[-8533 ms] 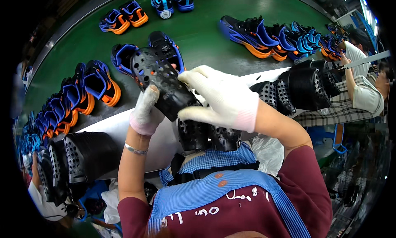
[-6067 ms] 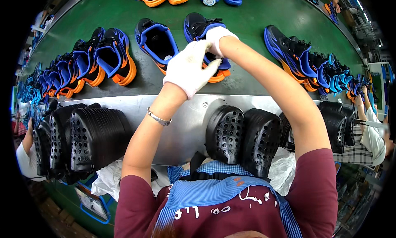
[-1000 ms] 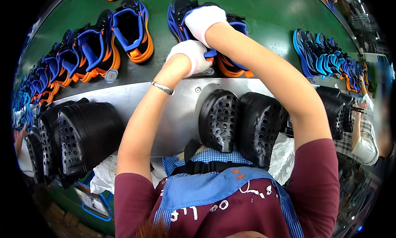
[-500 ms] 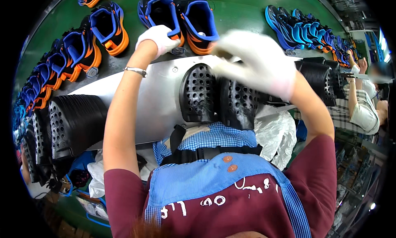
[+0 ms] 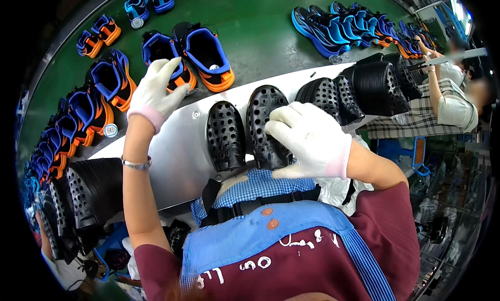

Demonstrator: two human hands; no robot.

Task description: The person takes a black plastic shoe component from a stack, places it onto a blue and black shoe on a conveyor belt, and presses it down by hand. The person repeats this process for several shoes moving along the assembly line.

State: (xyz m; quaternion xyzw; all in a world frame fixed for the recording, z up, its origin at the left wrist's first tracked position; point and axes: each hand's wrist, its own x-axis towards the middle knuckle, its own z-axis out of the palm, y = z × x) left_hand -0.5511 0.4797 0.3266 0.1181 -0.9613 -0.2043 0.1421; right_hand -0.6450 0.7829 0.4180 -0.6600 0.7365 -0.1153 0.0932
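My left hand (image 5: 158,94), in a white glove, is open with its fingers spread over the heel of the left shoe (image 5: 186,82) of a black, blue and orange pair. Close beside that shoe stands its mate (image 5: 207,56). My right hand (image 5: 312,139), gloved too, has curled fingers on the right side of a black perforated plastic shoe tree (image 5: 264,105), with the thumb near its lower end. A second black shoe tree (image 5: 225,134) stands just left of it on the metal plate (image 5: 179,144), apart from both hands.
Nested shoe trees stand in stacks at the left (image 5: 99,189) and right (image 5: 372,87) of the plate. Rows of orange-soled shoes (image 5: 107,82) and blue shoes (image 5: 317,30) line the green table (image 5: 250,14). Another person (image 5: 450,103) works at the far right.
My left hand has let go of the left shoe's heel, and its fingers have spread. My right hand has come down from its blurred sweep onto the right shoe tree. The view has shifted.
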